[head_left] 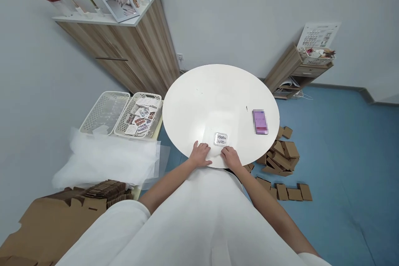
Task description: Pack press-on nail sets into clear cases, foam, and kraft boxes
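A small clear case [220, 139] with two rows of silvery press-on nails lies near the front edge of the round white table. Under it there seems to be a thin translucent white sheet [208, 134], hard to tell from the tabletop. My left hand [199, 155] rests on the sheet's left side, fingers spread and thumb apart. On the other side, just below the case, my right hand [231, 157] has its fingers curled together at the sheet, seemingly pinching its near right part. Neither hand touches the case.
A purple blurred object, perhaps a phone [259, 121], lies on the table's right [218, 83]. At left are white baskets [152, 126], one with nail cards, stacked white sheets [109, 158] and flat cardboard [62, 224]. Small brown boxes [282, 158] cover floor at right.
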Demonstrator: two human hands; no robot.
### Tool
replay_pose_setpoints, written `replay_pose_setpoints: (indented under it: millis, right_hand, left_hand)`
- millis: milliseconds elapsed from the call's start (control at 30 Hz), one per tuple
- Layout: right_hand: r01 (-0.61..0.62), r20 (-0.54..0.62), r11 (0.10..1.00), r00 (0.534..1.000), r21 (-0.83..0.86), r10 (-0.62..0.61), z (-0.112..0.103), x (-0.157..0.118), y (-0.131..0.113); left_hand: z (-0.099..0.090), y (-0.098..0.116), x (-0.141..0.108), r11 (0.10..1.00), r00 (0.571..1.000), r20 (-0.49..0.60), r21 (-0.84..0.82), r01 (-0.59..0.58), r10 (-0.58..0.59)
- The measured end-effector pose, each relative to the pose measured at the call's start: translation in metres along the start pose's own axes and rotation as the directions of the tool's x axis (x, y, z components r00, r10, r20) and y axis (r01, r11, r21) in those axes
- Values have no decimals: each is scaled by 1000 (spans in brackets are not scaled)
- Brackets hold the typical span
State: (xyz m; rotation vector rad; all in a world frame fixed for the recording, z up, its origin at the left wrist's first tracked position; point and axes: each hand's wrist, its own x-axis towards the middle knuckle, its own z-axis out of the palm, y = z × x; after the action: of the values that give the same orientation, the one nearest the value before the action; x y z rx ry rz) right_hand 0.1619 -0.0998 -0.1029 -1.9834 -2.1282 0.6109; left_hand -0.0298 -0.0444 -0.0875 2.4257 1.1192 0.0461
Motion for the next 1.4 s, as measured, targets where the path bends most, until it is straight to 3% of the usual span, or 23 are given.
replay_pose_setpoints:
  millis: [200, 367, 500, 633, 833, 1000, 1167, 1400]
  right_hand:
    - [-54, -38, 996, 998, 67, 57, 0, -26, -16]
    - [-174, -112, 982, 977, 79, 182, 1, -38, -6]
    - [-300, -115, 929, 937, 219, 330, -1, -29, 8]
    - [-340, -80, 895, 923, 291, 376, -12, -16, 14]
    - [-388, 4, 889, 917, 242, 399, -28, 2, 11]
    - [-414, -21, 898, 907, 147, 422, -26, 17, 13]
    - [-355, -82, 934, 930, 39, 357, -16, 23, 16]
    - [-92, -147, 989, 986, -112, 75, -7, 27, 23]
  left_hand:
    - [-4, -14, -12, 998, 998, -35, 36, -50, 52]
    - [-7, -17, -8, 997, 995, -84, -53, -58, 53]
    - [-14, -23, 2, 965, 994, -78, -256, 52, -74]
    - [-20, -32, 8, 876, 976, -40, -449, 175, -215]
    - [-21, -36, 20, 763, 945, -71, -611, 211, -319]
    - [-16, -36, 40, 743, 916, -68, -610, 275, -395]
    - [-12, -38, 53, 757, 893, -57, -555, 344, -447]
    - [-9, -41, 60, 749, 866, -21, -513, 419, -499]
